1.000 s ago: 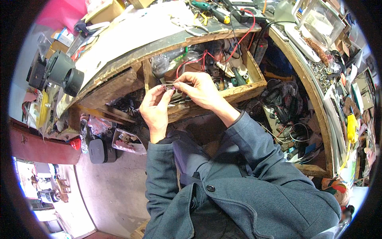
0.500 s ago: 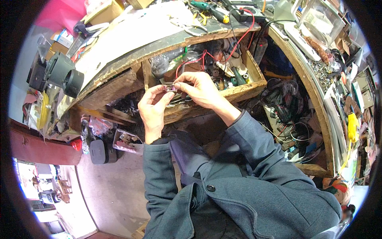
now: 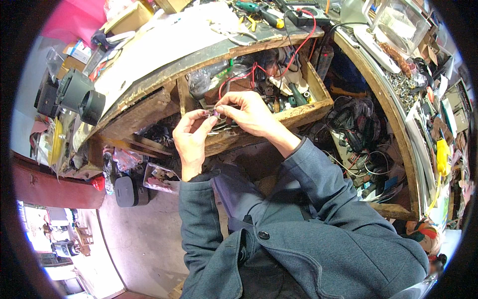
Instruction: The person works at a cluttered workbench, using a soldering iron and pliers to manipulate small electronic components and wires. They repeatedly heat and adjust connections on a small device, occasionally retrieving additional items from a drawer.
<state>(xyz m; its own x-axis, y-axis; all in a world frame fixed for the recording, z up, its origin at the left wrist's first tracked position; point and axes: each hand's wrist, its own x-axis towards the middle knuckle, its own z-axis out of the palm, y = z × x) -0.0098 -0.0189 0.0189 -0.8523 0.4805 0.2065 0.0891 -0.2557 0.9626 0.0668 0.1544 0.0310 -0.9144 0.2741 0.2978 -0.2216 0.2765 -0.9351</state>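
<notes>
- I see the left hand (image 3: 190, 143) with thumb and fingers pinched on a small part (image 3: 214, 113); it is too small for me to identify, though a purple tint shows on it.
- The right hand (image 3: 250, 115) is just beside it, thumb and forefinger gripping the right end of that same part. Whether the two sets of fingertips touch each other, I cannot tell.
- From my view the part sits in line with the left portion of a wooden drawer (image 3: 304, 112), beyond its near edge.
- That near edge slants from beside the left hand up to the far right corner, passing behind the right wrist, so I read little sideways room there.
- On the near side I have a dark gap between the drawer and the lap (image 3: 239, 192).
- Far off, the workbench (image 3: 209, 59) has a worn edge, bowed by my lens; pliers (image 3: 239, 36) lie near it, and a red cable (image 3: 312, 34) hangs over it to the drawer.
- To the right, a side bench (image 3: 394, 110) curves toward me; a tangle of wires (image 3: 356, 122) fills part of the recess between it and the drawer.
- Near left, the floor (image 3: 144, 239) stretches beside the left sleeve (image 3: 200, 214), with a black box (image 3: 130, 192) standing at its far end, next to a small carton (image 3: 162, 178).
</notes>
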